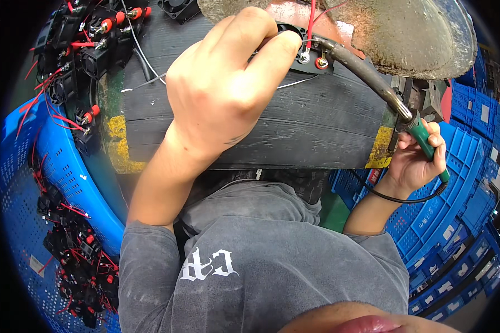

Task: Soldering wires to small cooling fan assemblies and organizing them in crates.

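Note:
My left hand (228,83) is closed over a small black fan part (311,53) with red wires, pressing it on the dark worn workbench (294,122). My right hand (416,158) grips the green handle of a soldering iron (372,77). Its long grimy barrel reaches up and left, and the tip touches a terminal on the black part beside my left fingertips. A black cord loops down from the handle under my right wrist.
A pile of black parts with red wires (89,39) lies on the bench's far left. A blue basket (61,183) at my left holds several more. Stacked blue crates (466,222) fill the right side. A large grimy rounded object (405,33) hangs over the bench's far edge.

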Tool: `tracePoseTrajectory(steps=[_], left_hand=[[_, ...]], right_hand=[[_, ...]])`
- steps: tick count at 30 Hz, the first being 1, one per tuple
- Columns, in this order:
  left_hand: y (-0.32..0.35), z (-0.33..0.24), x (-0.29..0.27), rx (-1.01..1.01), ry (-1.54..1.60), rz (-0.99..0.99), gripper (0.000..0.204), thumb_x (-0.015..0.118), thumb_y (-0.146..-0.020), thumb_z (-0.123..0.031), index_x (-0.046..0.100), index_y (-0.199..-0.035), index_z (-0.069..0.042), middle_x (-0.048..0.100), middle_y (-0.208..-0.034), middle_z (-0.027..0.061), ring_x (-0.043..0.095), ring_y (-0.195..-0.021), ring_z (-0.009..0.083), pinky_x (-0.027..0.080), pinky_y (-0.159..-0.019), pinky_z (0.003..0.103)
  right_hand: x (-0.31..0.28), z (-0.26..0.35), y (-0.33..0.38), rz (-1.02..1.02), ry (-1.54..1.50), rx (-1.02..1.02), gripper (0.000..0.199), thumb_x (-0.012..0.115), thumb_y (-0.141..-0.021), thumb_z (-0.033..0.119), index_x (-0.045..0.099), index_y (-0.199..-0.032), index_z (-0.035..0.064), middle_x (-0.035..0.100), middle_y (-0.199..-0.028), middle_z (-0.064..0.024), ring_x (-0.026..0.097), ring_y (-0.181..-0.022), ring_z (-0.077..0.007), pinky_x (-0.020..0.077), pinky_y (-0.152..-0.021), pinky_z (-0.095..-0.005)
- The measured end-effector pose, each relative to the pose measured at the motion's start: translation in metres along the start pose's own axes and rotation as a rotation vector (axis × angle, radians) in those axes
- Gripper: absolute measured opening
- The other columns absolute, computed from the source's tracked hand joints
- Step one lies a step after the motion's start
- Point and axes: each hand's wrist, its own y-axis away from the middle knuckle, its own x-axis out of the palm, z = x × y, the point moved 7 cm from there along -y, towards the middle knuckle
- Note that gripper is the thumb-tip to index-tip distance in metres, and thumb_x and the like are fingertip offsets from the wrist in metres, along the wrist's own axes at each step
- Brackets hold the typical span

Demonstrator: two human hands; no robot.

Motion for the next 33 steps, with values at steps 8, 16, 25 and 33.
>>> tracePoseTrajectory(steps=[8, 16, 25, 33], left_hand=[[0.001, 0.0, 0.002, -0.017, -0.012, 0.009, 0.025, 0.083, -0.069, -0.003, 0.074, -0.092, -0.007, 0.062, -0.081, 0.0032, 0.06, -0.062, 0.0159, 0.047, -0.053, 0.027], [0.0, 0.0, -0.001, -0.044, -0.001, 0.013, 0.023, 0.082, -0.069, -0.001, 0.075, -0.091, -0.006, 0.061, -0.08, 0.0035, 0.06, -0.061, 0.0157, 0.047, -0.053, 0.027], [0.0, 0.002, -0.005, -0.055, 0.037, 0.013, 0.022, 0.081, -0.07, 0.001, 0.074, -0.091, -0.003, 0.059, -0.081, 0.0052, 0.058, -0.062, 0.0154, 0.046, -0.054, 0.027], [0.013, 0.01, -0.008, -0.016, 0.044, -0.051, 0.023, 0.082, -0.069, 0.003, 0.074, -0.09, -0.003, 0.058, -0.081, 0.0059, 0.057, -0.063, 0.0159, 0.046, -0.055, 0.028]], right_hand=[[0.002, -0.001, 0.0, -0.013, -0.003, -0.002, 0.03, 0.052, -0.095, 0.03, 0.065, -0.092, 0.003, 0.06, -0.103, -0.0153, 0.062, -0.067, -0.0266, 0.0527, -0.054, -0.0312], [-0.001, 0.001, -0.002, 0.005, -0.027, -0.022, 0.033, 0.05, -0.097, 0.031, 0.064, -0.092, 0.0017, 0.061, -0.104, -0.0171, 0.066, -0.064, -0.0298, 0.0558, -0.053, -0.0327], [0.001, 0.003, -0.002, 0.039, -0.013, 0.005, 0.032, 0.051, -0.096, 0.031, 0.065, -0.092, 0.0024, 0.06, -0.104, -0.0157, 0.064, -0.067, -0.0271, 0.0526, -0.052, -0.0299], [0.008, 0.01, -0.006, 0.071, -0.015, 0.013, 0.032, 0.05, -0.096, 0.029, 0.066, -0.091, 0.0018, 0.06, -0.104, -0.0159, 0.064, -0.067, -0.0275, 0.0538, -0.052, -0.0298]])
